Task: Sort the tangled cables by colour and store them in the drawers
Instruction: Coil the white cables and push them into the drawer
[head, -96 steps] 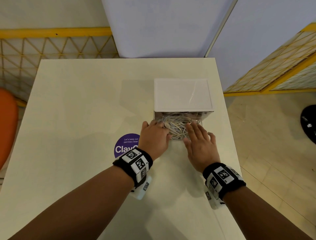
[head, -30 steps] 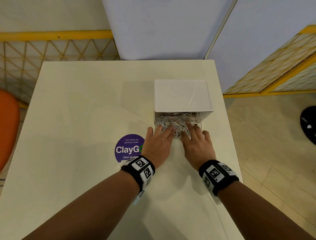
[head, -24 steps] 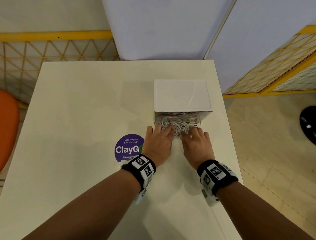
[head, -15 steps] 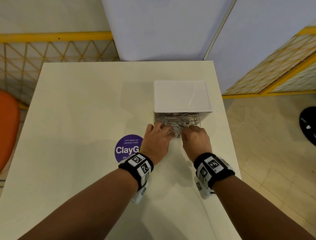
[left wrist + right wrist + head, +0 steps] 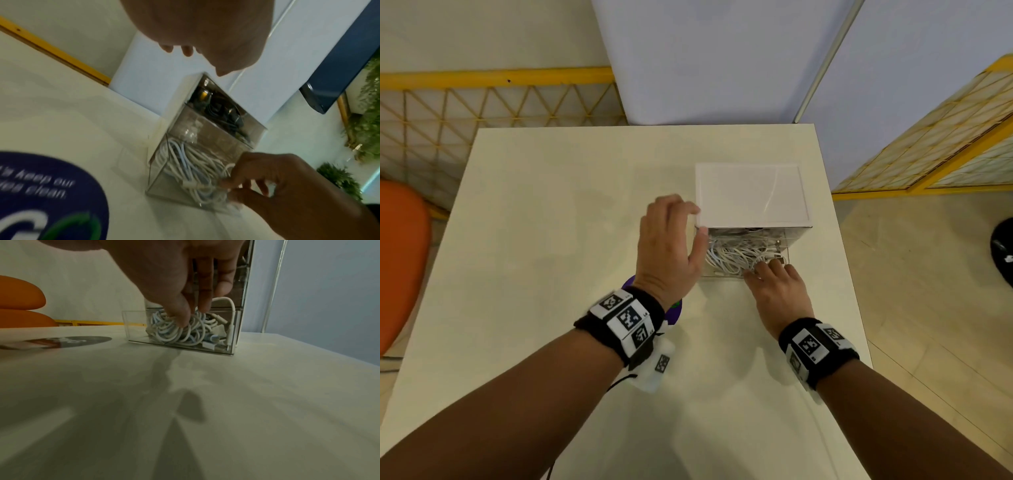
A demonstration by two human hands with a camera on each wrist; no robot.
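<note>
On the right side of the table (image 5: 551, 240) stands the drawer unit (image 5: 751, 195), and its bottom drawer (image 5: 133, 327) is pulled out toward me. The white cables (image 5: 732, 257) lie inside it as one loose heap. I judge them light, soft and a little springy, so loops can rise over the drawer wall; one loop at the right already arches above the rim. They are best taken or pressed from the top of the heap, not by the plugs.

My right hand (image 5: 779, 291) is over the near right part of the drawer. Its fingers (image 5: 185, 316) are close together and bent down into the coils, touching them; whether they pinch one cable or only push, I cannot tell. My left hand (image 5: 667, 246) hovers at the left near corner of the unit, fingers relaxed and a little apart, holding nothing. Dark cables (image 5: 218, 107) show in the top drawer.
</note>
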